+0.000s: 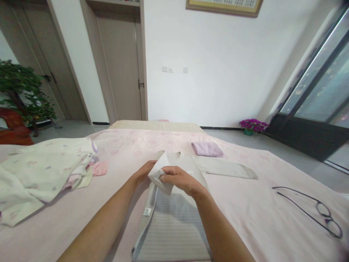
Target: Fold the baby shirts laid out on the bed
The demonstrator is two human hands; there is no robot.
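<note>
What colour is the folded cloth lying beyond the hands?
Light lilac-pink, plain; the folded cloth shows best in the head view.

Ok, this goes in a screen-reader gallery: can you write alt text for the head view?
Both hands, left hand and right hand, pinch a fold of a grey striped garment lying on a pink bed sheet. Glasses lie right, a clothes pile left.

Single head-worn view is looking forward and down across the bed (114,203), sitting close over both forearms, and facing the far white wall (218,72).
</note>
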